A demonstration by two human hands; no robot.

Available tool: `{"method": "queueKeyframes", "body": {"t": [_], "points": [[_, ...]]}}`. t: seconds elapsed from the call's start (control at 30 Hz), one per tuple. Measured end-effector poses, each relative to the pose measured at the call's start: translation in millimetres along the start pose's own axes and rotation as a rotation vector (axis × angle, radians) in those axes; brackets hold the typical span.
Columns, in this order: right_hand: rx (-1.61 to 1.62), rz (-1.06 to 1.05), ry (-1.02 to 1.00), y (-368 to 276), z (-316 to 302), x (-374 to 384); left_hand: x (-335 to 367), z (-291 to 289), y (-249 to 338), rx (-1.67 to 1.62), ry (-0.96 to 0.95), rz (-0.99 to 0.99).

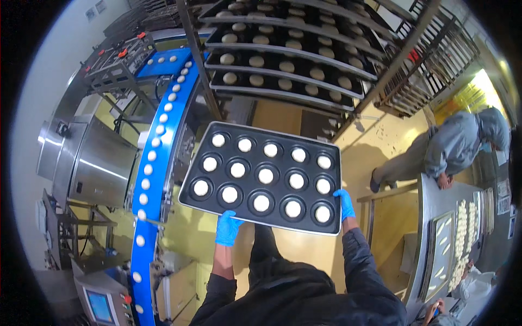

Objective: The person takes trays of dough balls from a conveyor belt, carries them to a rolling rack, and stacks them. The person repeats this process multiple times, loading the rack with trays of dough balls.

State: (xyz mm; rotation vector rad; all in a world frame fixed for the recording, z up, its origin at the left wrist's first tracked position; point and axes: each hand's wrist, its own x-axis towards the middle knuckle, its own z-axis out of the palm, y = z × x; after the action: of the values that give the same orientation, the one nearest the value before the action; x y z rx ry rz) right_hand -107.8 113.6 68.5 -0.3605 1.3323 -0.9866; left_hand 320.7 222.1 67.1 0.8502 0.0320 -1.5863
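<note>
A dark baking tray (250, 182) with round wells and a light metal rim is held out in front of me. Each well carries a pale dough ball (266, 176). My left hand (227, 228), in a blue glove, grips the tray's near edge left of its middle. Around the right edge, close to the near right corner, closes my right hand (345, 204), gloved in blue too. The fingers under the tray are hidden on both sides.
Beyond the tray stands a tall rack (209, 92) stacked with trays of dough. Along my left runs a blue conveyor (154, 179) carrying dough balls, beside a control panel (100, 304). On the right a person (457, 144) leans over a metal table (429, 204); another works nearer.
</note>
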Motion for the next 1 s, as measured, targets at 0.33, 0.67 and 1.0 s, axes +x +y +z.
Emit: {"method": "queueKeyframes", "body": {"t": [0.33, 0.67, 1.0], "points": [[-0.069, -0.135, 0.191, -53, 16, 124, 168, 44, 21, 0.015, -0.031, -0.108], [0.742, -0.461, -0.276, -24, 86, 175, 263, 53, -2, -0.042, -0.197, 0.236], [0.699, -0.706, -0.36, 132, 51, 308, 363, 19, -42, -0.197, -0.52, 0.574]]}}
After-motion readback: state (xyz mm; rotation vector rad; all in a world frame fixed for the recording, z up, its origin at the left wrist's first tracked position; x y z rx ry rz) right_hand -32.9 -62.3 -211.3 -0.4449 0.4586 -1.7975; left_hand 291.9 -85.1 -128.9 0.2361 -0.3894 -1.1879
